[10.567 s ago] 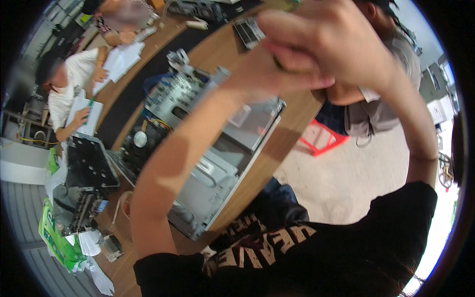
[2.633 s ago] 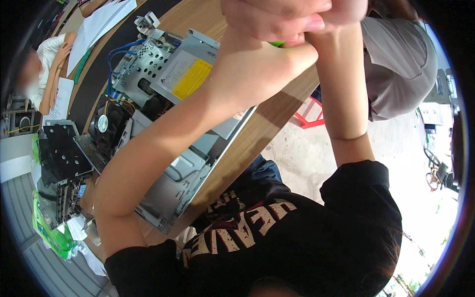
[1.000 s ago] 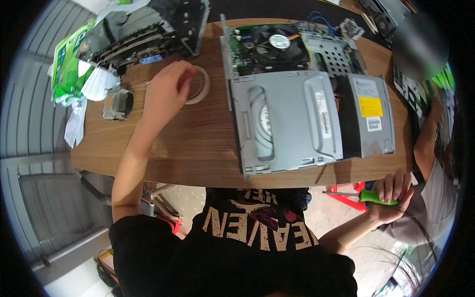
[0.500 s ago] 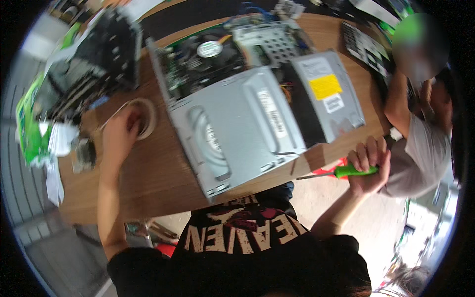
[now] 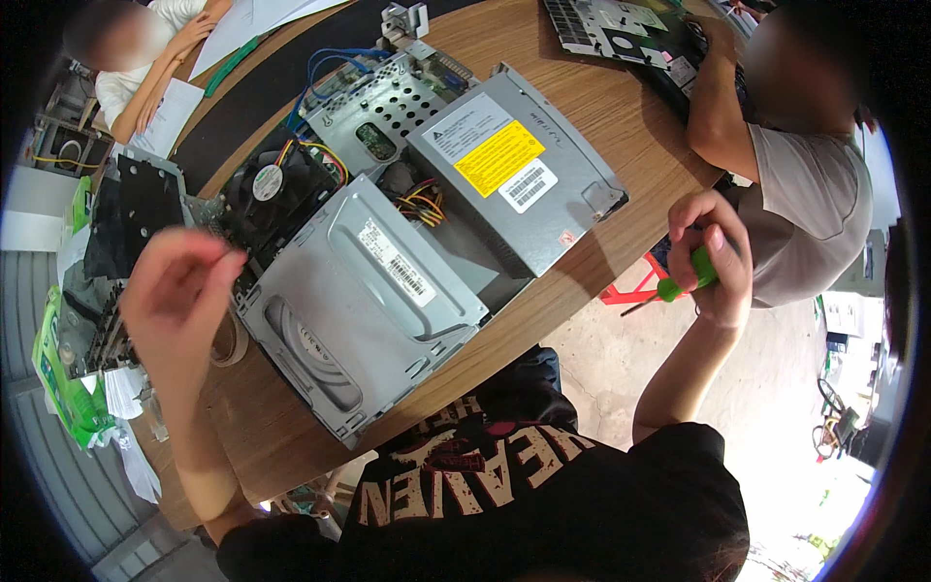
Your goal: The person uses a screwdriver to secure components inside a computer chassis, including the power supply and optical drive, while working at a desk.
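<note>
My right hand [image 5: 718, 254] is wrapped round the green handle of a screwdriver [image 5: 669, 289], held off the table's front edge with its shaft pointing left. Raised at the left, my left hand [image 5: 179, 301] has thumb and fingers pressed together in a pinch; motion blur hides whatever may be in them. Between my hands lies an opened desktop computer case [image 5: 359, 291] with a grey metal drive cage facing up. A power supply [image 5: 572, 199] with a yellow label sits at its right, a black cooling fan [image 5: 269, 184] at its far left. A ring-shaped roll [image 5: 233, 341], partly hidden, lies beside my left wrist.
Dark computer parts [image 5: 136, 218] and a green bag [image 5: 68, 388] crowd the table's left end. A co-worker in a grey shirt [image 5: 810, 218] handles an open laptop [image 5: 611, 34] at the right. Another person's arms [image 5: 160, 82] rest by papers at the far left.
My left hand has lifted away from the ring-shaped roll toward the case. My right hand has risen with the screwdriver. The view has turned, so the case appears rotated and farther left.
</note>
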Demonstrator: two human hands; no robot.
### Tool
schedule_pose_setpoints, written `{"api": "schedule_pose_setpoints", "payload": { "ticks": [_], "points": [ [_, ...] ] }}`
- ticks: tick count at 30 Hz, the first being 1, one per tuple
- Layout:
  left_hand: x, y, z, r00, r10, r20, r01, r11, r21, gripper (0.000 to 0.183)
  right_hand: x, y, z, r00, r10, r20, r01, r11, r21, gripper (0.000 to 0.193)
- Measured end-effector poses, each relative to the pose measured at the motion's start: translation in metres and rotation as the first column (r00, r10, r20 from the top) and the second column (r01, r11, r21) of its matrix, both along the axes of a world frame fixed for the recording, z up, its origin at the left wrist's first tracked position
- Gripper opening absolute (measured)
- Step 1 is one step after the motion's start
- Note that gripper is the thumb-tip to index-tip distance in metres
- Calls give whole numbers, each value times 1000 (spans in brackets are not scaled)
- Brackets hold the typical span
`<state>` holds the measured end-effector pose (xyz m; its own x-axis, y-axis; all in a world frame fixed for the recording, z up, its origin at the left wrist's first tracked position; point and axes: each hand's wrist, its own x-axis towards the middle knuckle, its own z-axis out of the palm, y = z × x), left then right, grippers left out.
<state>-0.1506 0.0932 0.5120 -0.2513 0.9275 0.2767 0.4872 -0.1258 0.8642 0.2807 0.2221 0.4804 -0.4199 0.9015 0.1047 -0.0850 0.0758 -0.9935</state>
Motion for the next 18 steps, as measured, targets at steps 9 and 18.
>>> {"api": "schedule_pose_setpoints", "payload": {
  "ticks": [9, 18],
  "points": [
    [98, 175, -20, 887, -455, 82, 460, 886, -55, 18, 1, 9, -15, 978, 81, -193, -112, 982, -153, 41],
    [119, 222, -42, 855, -487, -178, 482, 873, -73, 22, 12, 35, -39, 957, 70, -281, -146, 954, -261, 41]
  ]
}}
